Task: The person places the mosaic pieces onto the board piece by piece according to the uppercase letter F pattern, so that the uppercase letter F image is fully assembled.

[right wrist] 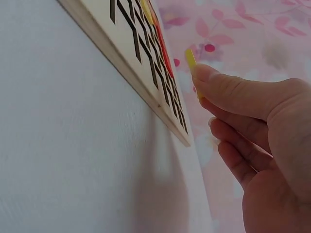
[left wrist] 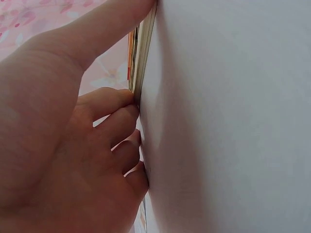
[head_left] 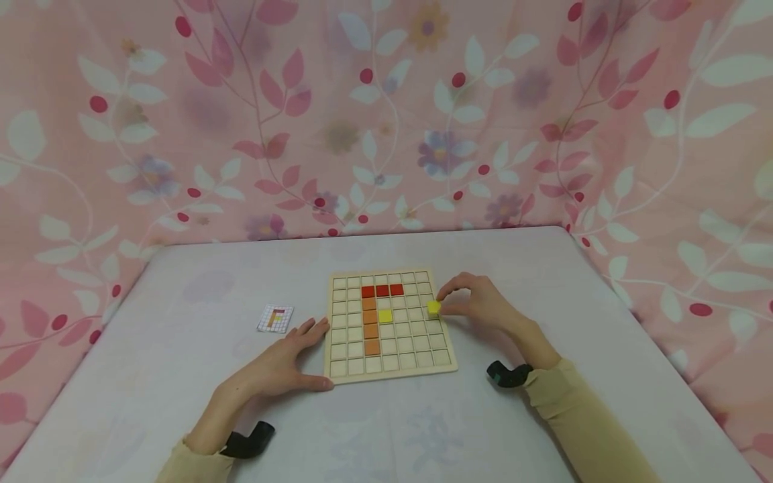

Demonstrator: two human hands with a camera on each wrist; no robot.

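A square wooden grid board point(head_left: 406, 345) lies on the table. On it three red tiles point(head_left: 382, 290) form a row, a column of orange tiles point(head_left: 370, 331) runs below their left end, and one yellow tile point(head_left: 385, 316) sits beside that column. My right hand point(head_left: 483, 305) pinches another yellow tile point(head_left: 433, 308) between thumb and finger over the board's right edge; in the right wrist view this tile point(right wrist: 191, 58) is raised above the board. My left hand point(head_left: 284, 362) rests at the board's left edge, fingers and thumb spread, fingertips point(left wrist: 129, 97) against its side.
A small card point(head_left: 275, 318) printed with a coloured grid pattern lies left of the board. The table has a pale cloth point(head_left: 398, 429), and a pink floral curtain point(head_left: 386, 121) hangs behind it. Black wrist devices point(head_left: 249, 441) show at both sleeves.
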